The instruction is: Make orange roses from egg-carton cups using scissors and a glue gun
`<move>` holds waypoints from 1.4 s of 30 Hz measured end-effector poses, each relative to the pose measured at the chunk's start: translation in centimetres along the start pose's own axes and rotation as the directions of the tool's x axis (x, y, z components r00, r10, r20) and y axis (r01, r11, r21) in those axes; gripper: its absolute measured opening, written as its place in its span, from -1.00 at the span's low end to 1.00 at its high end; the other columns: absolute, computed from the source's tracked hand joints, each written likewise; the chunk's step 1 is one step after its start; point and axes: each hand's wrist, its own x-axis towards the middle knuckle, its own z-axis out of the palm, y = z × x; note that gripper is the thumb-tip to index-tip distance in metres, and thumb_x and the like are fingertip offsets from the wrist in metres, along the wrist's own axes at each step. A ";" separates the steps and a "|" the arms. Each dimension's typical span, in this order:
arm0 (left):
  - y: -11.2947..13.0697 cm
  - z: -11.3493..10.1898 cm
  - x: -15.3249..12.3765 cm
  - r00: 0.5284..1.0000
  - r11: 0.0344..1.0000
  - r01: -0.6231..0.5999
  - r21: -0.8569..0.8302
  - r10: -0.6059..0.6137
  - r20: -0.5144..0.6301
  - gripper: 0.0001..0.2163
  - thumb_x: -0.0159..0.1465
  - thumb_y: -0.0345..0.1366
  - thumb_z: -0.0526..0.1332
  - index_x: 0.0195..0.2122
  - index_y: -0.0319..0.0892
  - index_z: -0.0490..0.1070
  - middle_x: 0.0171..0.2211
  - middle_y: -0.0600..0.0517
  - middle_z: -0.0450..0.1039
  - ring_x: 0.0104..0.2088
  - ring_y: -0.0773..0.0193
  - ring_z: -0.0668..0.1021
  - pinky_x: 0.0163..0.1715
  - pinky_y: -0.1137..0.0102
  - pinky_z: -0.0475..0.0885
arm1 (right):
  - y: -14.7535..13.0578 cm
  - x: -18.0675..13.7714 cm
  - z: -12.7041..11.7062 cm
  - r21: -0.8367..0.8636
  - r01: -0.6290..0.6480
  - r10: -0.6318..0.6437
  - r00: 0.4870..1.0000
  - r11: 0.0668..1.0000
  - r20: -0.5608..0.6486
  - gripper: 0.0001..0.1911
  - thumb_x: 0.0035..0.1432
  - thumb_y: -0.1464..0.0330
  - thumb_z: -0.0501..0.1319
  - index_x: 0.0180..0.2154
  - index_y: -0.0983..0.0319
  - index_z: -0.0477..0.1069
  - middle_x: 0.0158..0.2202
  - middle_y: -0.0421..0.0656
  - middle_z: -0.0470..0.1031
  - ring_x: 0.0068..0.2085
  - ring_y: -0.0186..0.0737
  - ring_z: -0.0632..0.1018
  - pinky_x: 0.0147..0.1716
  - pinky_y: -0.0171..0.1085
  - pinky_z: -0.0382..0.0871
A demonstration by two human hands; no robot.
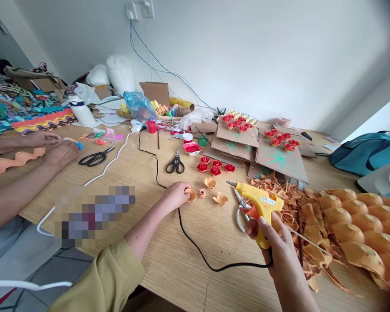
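Observation:
My right hand (274, 236) is wrapped around the handle of a yellow hot glue gun (251, 195), its nozzle pointing left above the table. A pinch of my left hand (177, 195) holds the edge of an orange egg-carton petal cup (191, 195) at the table surface; the fingertips are partly hidden. Close to it lie a small rolled pinkish piece (202, 193), another round petal cup (210, 183) and an open flower-shaped cutout (221, 199). Behind them are several red-painted paper roses (215, 170). Silver-bladed scissors (241, 216) lie partly behind the glue gun.
Black scissors (174, 163) and a dish of red paint (192, 148) lie farther back. Orange scraps (286, 195) and egg trays (360, 216) fill the right. The black cord (211, 266) crosses the front. A co-worker's hands (61, 151) work at left near other scissors (95, 157).

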 end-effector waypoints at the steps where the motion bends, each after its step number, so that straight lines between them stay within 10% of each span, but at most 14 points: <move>1: 0.0 0.1 0.0 1.000 1.000 -0.005 -0.011 0.005 -0.009 -0.85 0.14 -0.47 0.15 -0.37 -0.17 0.51 -0.37 0.00 0.56 -0.32 0.21 0.53 -0.35 0.42 0.29 | -0.1 0.0 0.1 0.004 0.004 -0.004 1.000 1.000 -0.004 -0.65 0.09 0.14 0.36 -0.17 0.24 0.50 -0.31 -0.09 0.58 -0.44 -0.31 0.39 -0.45 -0.33 0.28; 12: 0.4 0.1 -0.3 0.992 0.932 0.020 -0.361 0.027 0.124 -0.77 0.14 -0.46 0.11 -0.22 -0.16 0.48 -0.39 0.08 0.53 -0.50 0.34 0.52 -0.55 0.51 0.39 | -0.2 0.1 -0.2 0.018 0.001 -0.001 1.000 1.000 0.003 -0.67 0.11 0.10 0.33 -0.22 0.21 0.46 -0.55 -0.24 0.38 -0.50 -0.32 0.32 -0.56 -0.40 0.20; 30: 2.0 0.4 -1.0 0.963 0.570 0.142 -0.809 0.109 0.246 -0.88 0.17 -0.42 0.29 -0.26 -0.23 0.40 -0.13 -0.10 0.54 -0.27 0.29 0.59 -0.45 0.47 0.55 | 0.8 0.4 -1.3 0.076 -0.043 0.040 0.998 0.996 0.038 -0.76 0.14 0.17 0.34 -0.30 0.20 0.45 -0.51 -0.24 0.32 -0.45 -0.33 0.31 -0.49 -0.43 0.33; 42: 1.7 1.0 -1.0 0.935 0.782 -0.067 -0.620 0.267 0.235 -0.83 0.18 -0.44 0.13 -0.24 -0.23 0.48 -0.26 0.01 0.50 -0.27 0.28 0.59 -0.38 0.48 0.51 | 0.3 0.3 -0.9 0.078 -0.033 0.031 0.999 0.996 0.027 -0.71 0.11 0.17 0.34 -0.17 0.19 0.55 -0.22 -0.11 0.51 -0.42 -0.35 0.35 -0.44 -0.37 0.40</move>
